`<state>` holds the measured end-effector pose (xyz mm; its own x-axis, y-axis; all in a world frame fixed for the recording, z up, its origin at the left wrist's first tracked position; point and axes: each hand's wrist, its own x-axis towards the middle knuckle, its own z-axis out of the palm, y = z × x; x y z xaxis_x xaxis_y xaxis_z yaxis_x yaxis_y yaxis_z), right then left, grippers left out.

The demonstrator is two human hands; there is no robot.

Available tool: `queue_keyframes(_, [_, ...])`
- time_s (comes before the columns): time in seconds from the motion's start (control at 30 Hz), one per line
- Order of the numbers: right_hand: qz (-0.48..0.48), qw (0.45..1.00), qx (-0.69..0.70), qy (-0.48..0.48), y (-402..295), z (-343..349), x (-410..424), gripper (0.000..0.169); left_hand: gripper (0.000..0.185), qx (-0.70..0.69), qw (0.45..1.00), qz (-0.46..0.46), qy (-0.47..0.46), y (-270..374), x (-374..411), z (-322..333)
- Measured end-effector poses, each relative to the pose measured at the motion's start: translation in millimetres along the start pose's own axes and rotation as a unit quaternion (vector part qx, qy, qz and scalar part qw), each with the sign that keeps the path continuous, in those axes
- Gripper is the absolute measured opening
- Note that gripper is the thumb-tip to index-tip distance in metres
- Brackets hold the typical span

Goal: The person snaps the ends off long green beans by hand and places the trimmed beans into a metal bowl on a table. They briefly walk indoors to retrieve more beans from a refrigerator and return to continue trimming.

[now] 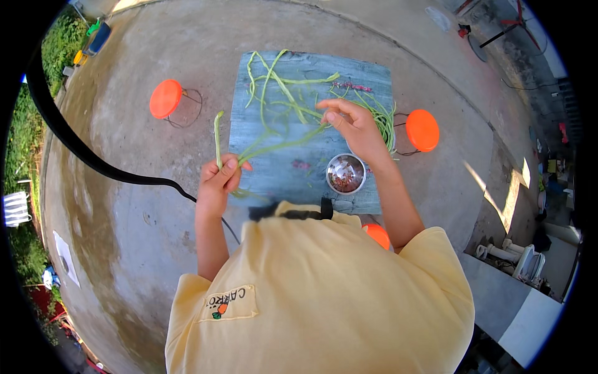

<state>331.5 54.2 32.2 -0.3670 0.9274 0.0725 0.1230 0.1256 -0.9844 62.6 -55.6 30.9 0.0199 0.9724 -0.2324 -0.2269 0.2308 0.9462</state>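
Note:
Long green bean pods [275, 146] are pinched between the thumb and fingers of my left hand [220, 175], at the left edge of a blue wood-grain table [280, 187]. One thick end sticks up above that hand. My right hand [357, 128] is raised over the table's right side, its thumb and fingers near the far end of the held pods; whether it grips them I cannot tell. Partly behind it lies a bundle of thin green beans [383, 119]. Loose long pods [280, 82] cross one another at the far side. A round metal bowl [345, 174] with small reddish-brown pieces stands near my right forearm.
Orange round stools stand left [166, 98] and right [422, 131] of the table, with another [376, 236] partly hidden by my body. Pink-purple bits [352, 86] lie on the tabletop. A black strap or cable [112, 173] crosses the view at left.

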Motion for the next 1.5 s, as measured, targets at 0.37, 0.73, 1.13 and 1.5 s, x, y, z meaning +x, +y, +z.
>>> queue_keyframes(0.37, [-0.065, 0.972, -0.203, -0.103, 7, 12, -12, 0.012, 0.026, -0.07, 0.995, 0.024, 0.064, -1, 3, 0])
queue_keyframes(0.73, [0.149, 0.846, 0.494, 0.134, 63, 40, -11, 0.004, 0.025, 0.006, 0.995, -0.023, 0.1, -18, 4, 11])
queue_keyframes(1.13, [0.019, 0.718, 0.621, 0.314, 83, -32, 26, 0.004, 0.019, -0.246, 0.966, -0.019, 0.075, -21, 33, -1])
queue_keyframes(1.5, [0.179, 0.969, 0.118, -0.121, 96, 24, 1, 0.035, 0.016, -0.718, 0.691, -0.066, 0.057, -32, 58, -50])
